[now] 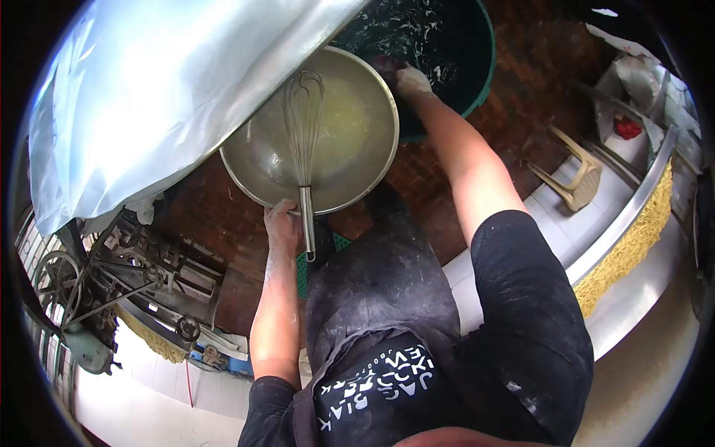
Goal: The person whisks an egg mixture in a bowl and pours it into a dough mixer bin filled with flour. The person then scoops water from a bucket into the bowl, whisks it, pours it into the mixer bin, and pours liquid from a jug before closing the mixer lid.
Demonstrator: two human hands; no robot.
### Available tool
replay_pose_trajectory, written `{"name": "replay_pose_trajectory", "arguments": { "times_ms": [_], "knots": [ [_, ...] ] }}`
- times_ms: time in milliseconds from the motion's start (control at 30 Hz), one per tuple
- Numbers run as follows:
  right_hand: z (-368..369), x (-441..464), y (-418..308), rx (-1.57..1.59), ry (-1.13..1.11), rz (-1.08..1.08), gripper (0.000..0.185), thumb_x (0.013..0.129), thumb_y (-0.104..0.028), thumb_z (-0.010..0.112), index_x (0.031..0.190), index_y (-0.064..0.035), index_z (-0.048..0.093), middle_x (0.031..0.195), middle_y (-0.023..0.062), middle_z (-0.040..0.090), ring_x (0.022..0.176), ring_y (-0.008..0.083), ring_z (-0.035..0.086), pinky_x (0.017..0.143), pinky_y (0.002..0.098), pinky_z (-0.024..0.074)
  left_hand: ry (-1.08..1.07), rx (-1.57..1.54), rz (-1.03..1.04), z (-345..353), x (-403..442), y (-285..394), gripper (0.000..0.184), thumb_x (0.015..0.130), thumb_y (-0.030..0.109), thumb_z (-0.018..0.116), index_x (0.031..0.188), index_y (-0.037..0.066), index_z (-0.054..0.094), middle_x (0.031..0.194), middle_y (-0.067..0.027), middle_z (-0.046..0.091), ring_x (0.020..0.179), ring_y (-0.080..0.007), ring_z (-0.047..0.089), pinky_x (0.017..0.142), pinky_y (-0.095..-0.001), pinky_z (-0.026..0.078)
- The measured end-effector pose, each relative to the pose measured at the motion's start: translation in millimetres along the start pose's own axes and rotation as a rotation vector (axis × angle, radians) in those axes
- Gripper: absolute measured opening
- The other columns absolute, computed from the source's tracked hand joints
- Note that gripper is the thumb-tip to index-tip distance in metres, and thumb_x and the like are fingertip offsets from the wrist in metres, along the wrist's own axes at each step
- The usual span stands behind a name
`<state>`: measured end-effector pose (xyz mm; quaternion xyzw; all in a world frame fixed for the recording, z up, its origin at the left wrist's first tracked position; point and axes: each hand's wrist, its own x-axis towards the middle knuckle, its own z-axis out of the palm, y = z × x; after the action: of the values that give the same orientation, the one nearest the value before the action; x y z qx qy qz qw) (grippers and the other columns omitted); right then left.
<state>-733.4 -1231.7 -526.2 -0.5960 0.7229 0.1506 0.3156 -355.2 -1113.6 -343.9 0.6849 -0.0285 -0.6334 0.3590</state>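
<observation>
A large round metal mixing bowl (350, 167) with some pale yellowish liquid inside is in front of me. A wire whisk (304, 141) rests in it, its metal handle lying over the near rim. My left hand (281, 223) is closed on the bowl's near rim, beside the whisk handle, with pale powder on the skin. At the bowl's far right rim is my right hand (408, 78), whitened at the wrist. Its fingers are in dark shadow but look closed on the rim. Just beyond it stands a dark green tub (482, 74) with white streaks inside.
Clear plastic sheeting (164, 89) covers a surface at upper left. Old machinery (112, 276) with a wheel stands at left. On the right are a tan plastic stool (577, 179) and a metal-edged tray of yellow noodles (629, 238). The floor (514, 112) is reddish brick.
</observation>
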Motion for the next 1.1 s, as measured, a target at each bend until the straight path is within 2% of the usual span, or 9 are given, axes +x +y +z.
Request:
{"name": "replay_pose_trajectory", "arguments": {
  "times_ms": [67,167,200,400,533,667,900,1033,1100],
  "knots": [
    [6,-2,20,0.063,0.012,0.021,0.023,0.086,-0.021,0.061,0.098,-0.0057,0.074,0.105,0.0196,0.069,0.104,0.0357,0.065,0.091,0.0445,0.0516,0.002,0.033,0.036,-10,5,-8,0.031,0.071,-0.006,0.055,0.102,-0.002,0.056,0.089,-0.0069,0.059,0.076,-0.0204,0.061,0.068,-0.0354,0.053],
    [-44,-44,20,0.136,0.066,-0.075,0.025,0.083,-0.032,0.071,0.097,-0.0114,0.075,0.113,0.0157,0.067,0.103,0.0364,0.064,0.090,0.0421,0.0512,-0.045,-0.007,-0.030,2,-3,2,0.030,0.072,-0.006,0.054,0.102,-0.002,0.056,0.087,-0.0069,0.059,0.074,-0.0209,0.061,0.067,-0.0359,0.053],
    [-37,-51,34,0.248,0.275,-0.270,0.025,0.079,-0.034,0.076,0.095,-0.0150,0.075,0.115,0.0126,0.066,0.100,0.0344,0.064,0.086,0.0412,0.0519,-0.043,-0.021,-0.024,5,-5,3,0.030,0.072,-0.006,0.054,0.102,-0.002,0.056,0.086,-0.0070,0.059,0.074,-0.0210,0.061,0.067,-0.0360,0.053],
    [-156,-146,21,0.168,0.317,-0.453,0.025,0.079,-0.033,0.076,0.093,-0.0137,0.072,0.092,0.0102,0.060,0.084,0.0315,0.064,0.073,0.0426,0.0529,-0.110,-0.056,0.005,2,0,2,0.031,0.073,-0.008,0.053,0.103,-0.001,0.056,0.090,-0.0076,0.060,0.077,-0.0220,0.061,0.071,-0.0374,0.053],
    [-224,-196,1,0.034,0.332,-0.573,0.027,0.075,-0.029,0.080,0.089,-0.0100,0.068,0.095,0.0100,0.062,0.083,0.0307,0.064,0.069,0.0416,0.0536,-0.175,-0.090,0.036,17,-9,7,0.036,0.073,-0.010,0.051,0.108,-0.001,0.055,0.097,-0.0087,0.060,0.086,-0.0232,0.062,0.078,-0.0393,0.053],
    [-266,-218,-32,-0.124,0.222,-0.746,0.030,0.073,-0.027,0.079,0.085,-0.0052,0.063,0.092,0.0144,0.062,0.077,0.0325,0.065,0.066,0.0432,0.0528,-0.267,-0.112,0.047,25,-13,9,0.043,0.073,-0.011,0.049,0.114,-0.001,0.053,0.103,-0.0095,0.060,0.092,-0.0244,0.062,0.083,-0.0403,0.052],
    [-253,-190,-81,-0.312,-0.081,-0.839,0.037,0.070,-0.042,0.076,0.066,-0.0065,0.067,0.065,0.0152,0.062,0.066,0.0352,0.064,0.062,0.0442,0.0520,-0.281,-0.136,0.038,26,-12,7,0.047,0.071,-0.011,0.050,0.117,0.000,0.054,0.105,-0.0078,0.062,0.094,-0.0224,0.063,0.084,-0.0380,0.051],
    [-264,-182,-133,-0.475,-0.441,-0.688,0.047,0.084,-0.049,0.063,0.083,-0.0037,0.075,0.087,0.0177,0.071,0.086,0.0362,0.068,0.079,0.0427,0.0534,-0.208,-0.102,0.023,28,-16,11,0.035,0.072,-0.010,0.051,0.106,-0.001,0.055,0.095,-0.0079,0.060,0.085,-0.0226,0.061,0.078,-0.0374,0.052],
    [-258,-177,-139,-0.419,-0.405,-0.742,0.052,0.083,-0.054,0.064,0.079,-0.0026,0.073,0.078,0.0195,0.069,0.080,0.0393,0.067,0.075,0.0448,0.0529,-0.179,-0.086,0.027,28,-16,10,0.030,0.072,-0.010,0.053,0.101,0.000,0.055,0.091,-0.0073,0.060,0.083,-0.0217,0.061,0.077,-0.0373,0.051]
  ]
}}
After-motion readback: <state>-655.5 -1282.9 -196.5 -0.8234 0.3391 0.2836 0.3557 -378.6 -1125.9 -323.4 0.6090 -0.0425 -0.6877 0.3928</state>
